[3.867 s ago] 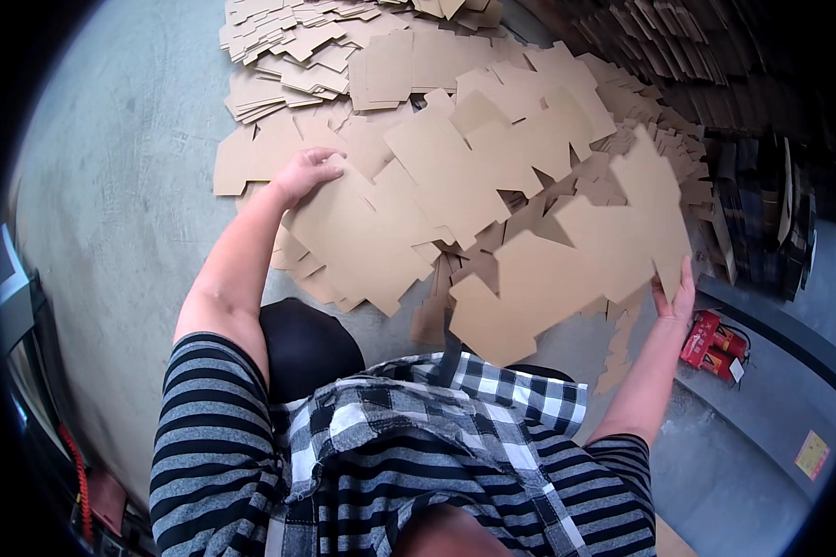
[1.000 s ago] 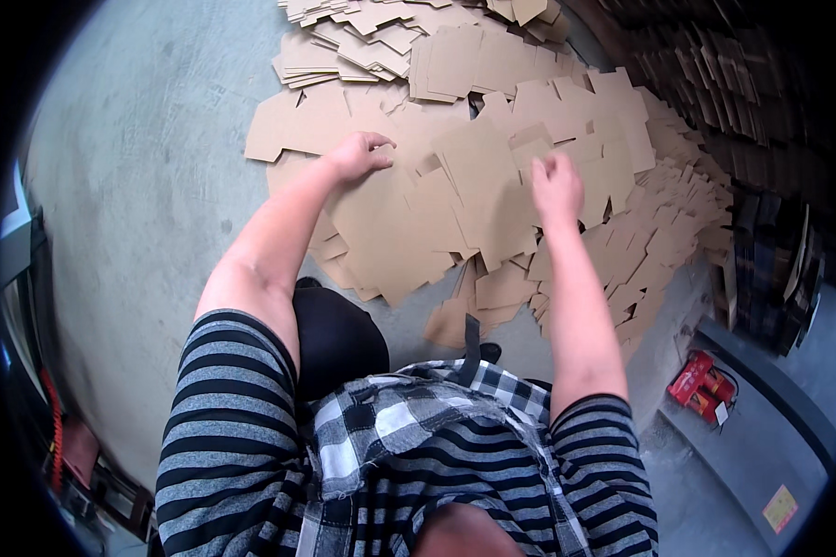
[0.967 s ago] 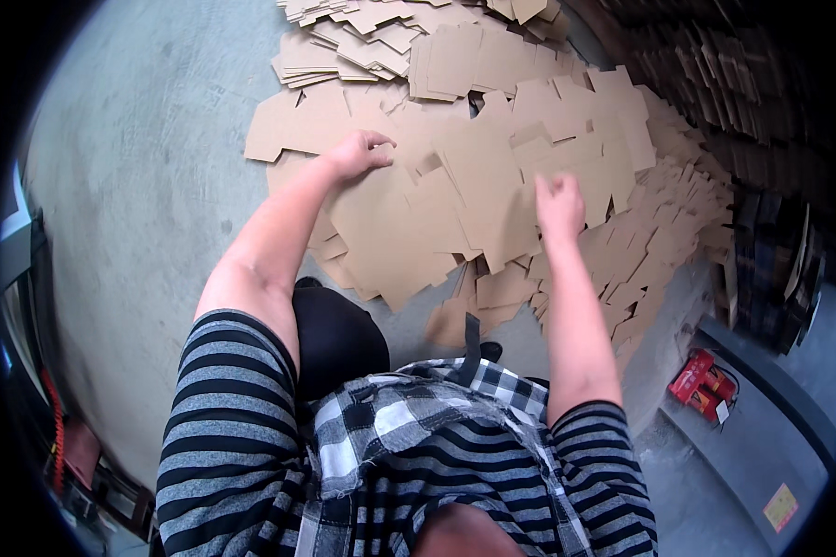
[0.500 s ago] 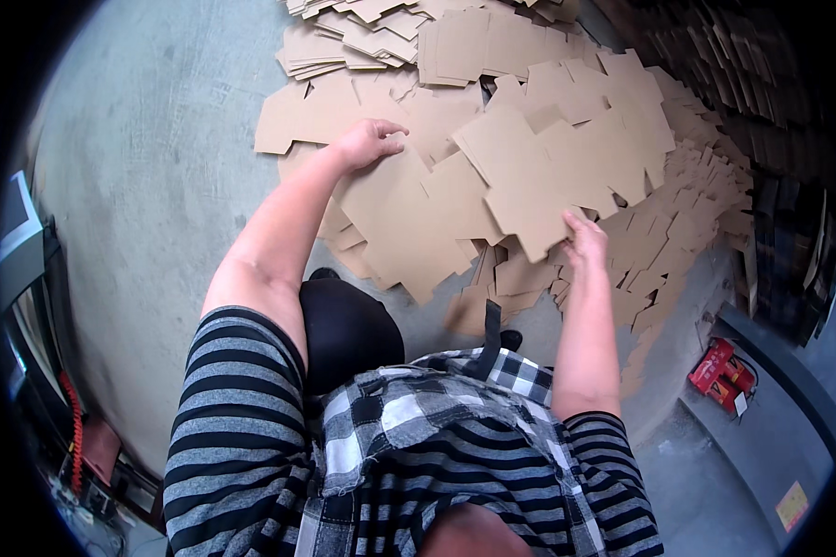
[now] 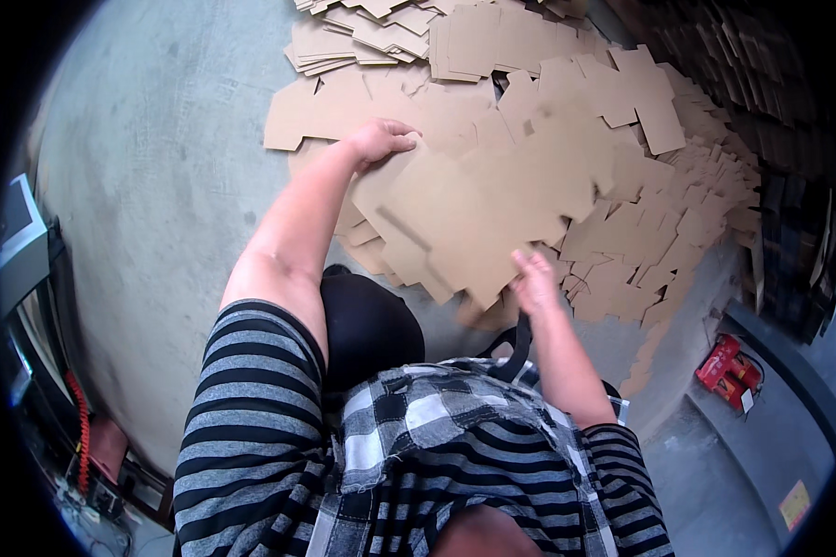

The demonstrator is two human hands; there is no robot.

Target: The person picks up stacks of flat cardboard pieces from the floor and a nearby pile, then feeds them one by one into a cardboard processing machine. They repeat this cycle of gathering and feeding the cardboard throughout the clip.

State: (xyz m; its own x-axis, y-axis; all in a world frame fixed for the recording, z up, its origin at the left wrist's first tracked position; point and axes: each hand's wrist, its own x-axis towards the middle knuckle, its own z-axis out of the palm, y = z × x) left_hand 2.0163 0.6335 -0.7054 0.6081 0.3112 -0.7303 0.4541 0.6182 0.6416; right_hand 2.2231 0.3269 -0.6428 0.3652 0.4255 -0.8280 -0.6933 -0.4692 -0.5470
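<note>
My right hand [image 5: 535, 280] grips the near edge of a flat, die-cut brown cardboard blank [image 5: 502, 200], with the thumb on top. This blank is slightly blurred and lies tilted over another cardboard blank [image 5: 378, 193], whose left part shows beneath it. At the upper left corner of these blanks my left hand [image 5: 385, 142] is closed, its thumb and fingers pinching a cardboard edge. Which of the two layers it pinches is hard to tell, and its fingertips are partly hidden.
Around the blanks spreads a loose heap of cardboard blanks [image 5: 622, 227], with stacked cardboard [image 5: 478, 42] behind. Dark stacks [image 5: 743, 84] stand at the far right. A red device [image 5: 729, 371] sits near a grey metal frame [image 5: 799, 390]. At left are grey equipment [image 5: 23, 227] and a red coiled hose [image 5: 84, 436].
My right hand has drawn the upper blank left and toward me, over the lower one, uncovering cardboard at the right. My left hand has shifted slightly right in the picture.
</note>
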